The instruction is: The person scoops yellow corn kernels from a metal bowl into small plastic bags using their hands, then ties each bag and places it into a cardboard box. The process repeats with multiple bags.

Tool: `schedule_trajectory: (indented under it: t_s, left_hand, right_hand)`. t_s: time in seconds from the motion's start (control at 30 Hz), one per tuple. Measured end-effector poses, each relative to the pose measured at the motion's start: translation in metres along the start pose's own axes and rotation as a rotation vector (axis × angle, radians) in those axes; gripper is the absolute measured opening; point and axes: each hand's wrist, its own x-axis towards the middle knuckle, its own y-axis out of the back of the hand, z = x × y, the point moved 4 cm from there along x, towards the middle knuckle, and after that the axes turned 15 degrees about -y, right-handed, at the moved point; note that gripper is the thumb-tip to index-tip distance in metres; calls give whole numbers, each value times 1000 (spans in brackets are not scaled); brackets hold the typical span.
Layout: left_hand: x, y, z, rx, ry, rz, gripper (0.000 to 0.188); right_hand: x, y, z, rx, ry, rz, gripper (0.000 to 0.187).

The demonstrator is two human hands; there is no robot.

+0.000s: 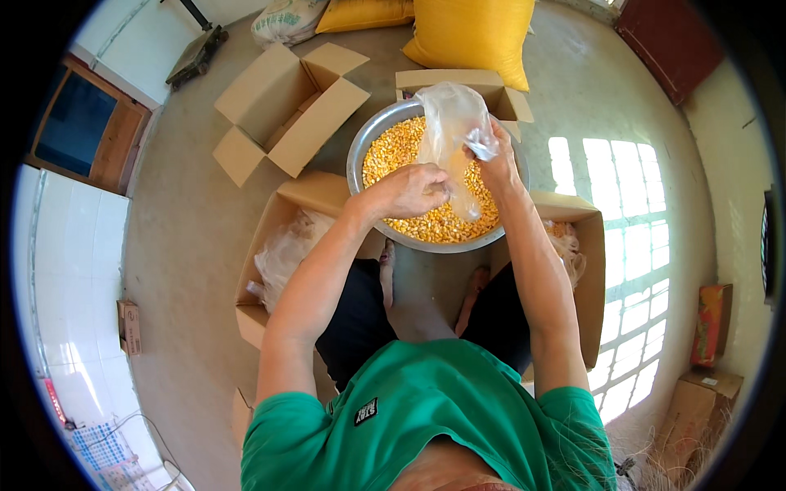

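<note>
A wide metal basin (355, 168) full of loose yellow corn kernels (395, 150) stands in front of me, between and beyond my feet. Over the kernels hangs a clear plastic bag (446, 123), limp and crumpled. My right hand (496, 159) grips it on its right side, where a whitish, bunched part of the plastic shows by the fingers. Curled fingers of my left hand (413, 190) pinch at the bag's left edge, lower down. The tips of both hands are partly hidden.
Open cardboard boxes stand around the basin: an open box (286, 110) at far left, another box (458, 79) behind it. Boxes beside my legs hold plastic bags (286, 254) at left and bagged stuff (565, 250) at right. Yellow sacks (475, 37) lie beyond.
</note>
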Motion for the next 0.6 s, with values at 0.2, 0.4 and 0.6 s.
schedule_trajectory:
  t_s: [0.2,0.4,0.6]
  left_hand:
    - [-13,28,-13,-15,222,190,68]
    - [-12,53,16,45,-18,683,115]
    - [3,17,2,391,95,444,106]
  right_hand:
    - [7,3,-7,-355,194,305,23]
    - [-11,-18,-19,-937,259,438,27]
    - [-14,-27,-12,-967,244,319,26]
